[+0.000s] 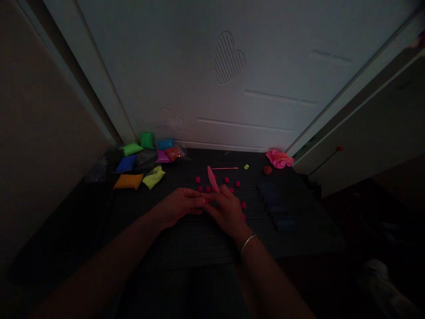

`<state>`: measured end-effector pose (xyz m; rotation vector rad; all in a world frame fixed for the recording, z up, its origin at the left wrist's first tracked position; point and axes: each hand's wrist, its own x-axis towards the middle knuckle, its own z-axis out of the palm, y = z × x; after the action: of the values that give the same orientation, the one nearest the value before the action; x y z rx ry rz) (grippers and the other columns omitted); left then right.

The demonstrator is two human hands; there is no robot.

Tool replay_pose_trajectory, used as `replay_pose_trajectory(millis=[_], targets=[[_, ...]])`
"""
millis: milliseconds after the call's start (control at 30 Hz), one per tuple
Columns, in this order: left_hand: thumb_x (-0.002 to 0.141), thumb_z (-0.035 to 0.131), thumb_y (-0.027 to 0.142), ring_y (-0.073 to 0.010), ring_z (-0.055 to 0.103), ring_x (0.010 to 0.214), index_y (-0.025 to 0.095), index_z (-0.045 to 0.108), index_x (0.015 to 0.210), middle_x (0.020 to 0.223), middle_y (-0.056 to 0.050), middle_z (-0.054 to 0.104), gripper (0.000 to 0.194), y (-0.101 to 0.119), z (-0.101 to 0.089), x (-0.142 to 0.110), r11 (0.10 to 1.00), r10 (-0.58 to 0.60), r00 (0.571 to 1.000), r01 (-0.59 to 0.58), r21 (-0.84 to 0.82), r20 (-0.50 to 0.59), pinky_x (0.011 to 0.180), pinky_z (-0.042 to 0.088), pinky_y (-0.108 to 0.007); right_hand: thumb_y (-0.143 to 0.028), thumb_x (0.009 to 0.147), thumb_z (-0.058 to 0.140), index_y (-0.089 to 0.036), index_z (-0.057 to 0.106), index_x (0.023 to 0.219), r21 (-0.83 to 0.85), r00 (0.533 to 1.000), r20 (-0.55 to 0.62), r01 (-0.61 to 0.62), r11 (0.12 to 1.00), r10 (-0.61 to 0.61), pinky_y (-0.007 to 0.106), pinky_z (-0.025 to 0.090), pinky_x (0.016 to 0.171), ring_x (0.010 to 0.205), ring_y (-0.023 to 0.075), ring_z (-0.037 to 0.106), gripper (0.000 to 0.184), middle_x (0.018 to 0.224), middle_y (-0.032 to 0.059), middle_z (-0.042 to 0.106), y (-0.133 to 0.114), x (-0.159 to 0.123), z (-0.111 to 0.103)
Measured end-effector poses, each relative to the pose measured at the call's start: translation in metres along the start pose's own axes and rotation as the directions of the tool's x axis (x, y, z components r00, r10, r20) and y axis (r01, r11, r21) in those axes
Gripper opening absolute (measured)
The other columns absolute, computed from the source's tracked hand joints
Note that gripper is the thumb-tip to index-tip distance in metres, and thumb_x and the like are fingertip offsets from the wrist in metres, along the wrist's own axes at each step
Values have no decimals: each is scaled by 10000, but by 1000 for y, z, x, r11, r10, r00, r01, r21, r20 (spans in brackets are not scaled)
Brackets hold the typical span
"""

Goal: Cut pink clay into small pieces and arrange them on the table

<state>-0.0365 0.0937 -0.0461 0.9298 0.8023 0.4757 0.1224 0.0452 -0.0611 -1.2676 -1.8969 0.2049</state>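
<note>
My left hand (177,206) pinches a small red-pink lump of modelling clay (206,200) at its fingertips. From the right, the fingers of my right hand (230,215) meet the same lump. A pink plastic clay knife (212,178) is held in my right hand too, its blade pointing up and away. Around and beyond both hands lie several red-pink clay cubes (226,180) on the dark table (206,243). My fingers hide part of the lump and the knife's handle.
A thin pink stick tool (226,168) lies behind the cubes. Several coloured clay packets (129,181) sit at the back left. At the right are a pink petalled piece (280,158), a reddish ball (267,170) and a blurred dark object (277,206). A white panel (199,79) rises behind the table.
</note>
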Motion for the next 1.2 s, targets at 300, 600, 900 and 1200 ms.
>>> replay_pose_trajectory(millis=[300,600,900,1200], targets=[[591,721,245,-131,582,728,146,691,776,793,-45,674,212,1,1,-1,1000,-10,1000,10,-13,0,690,444,-254,-308,799,554,-246,647,964,-6,1000,-16,-6,1000,6,219,411,573,655,112,491,199,713,1,514,-2,1,-1],[598,721,247,-135,583,737,151,694,782,811,-53,677,210,1,0,-1,1000,-6,1000,5,-29,-13,689,451,-259,-320,789,565,-257,634,991,4,999,-14,-30,1000,30,224,424,588,682,115,504,222,762,10,522,-2,1,-1],[632,708,278,-122,583,701,138,680,779,798,-52,666,206,1,-2,-1,995,9,998,-15,-102,-60,662,471,-252,-348,747,609,-254,577,1088,-17,998,-35,-55,998,54,245,449,608,700,126,522,355,821,21,522,0,1,1],[660,678,371,-123,583,694,131,667,757,745,-42,653,259,2,0,-2,990,-18,1000,15,-142,-18,640,478,-252,-364,757,598,-226,639,889,27,997,-58,-56,998,58,234,444,591,692,125,524,196,762,15,511,-1,2,-1]])
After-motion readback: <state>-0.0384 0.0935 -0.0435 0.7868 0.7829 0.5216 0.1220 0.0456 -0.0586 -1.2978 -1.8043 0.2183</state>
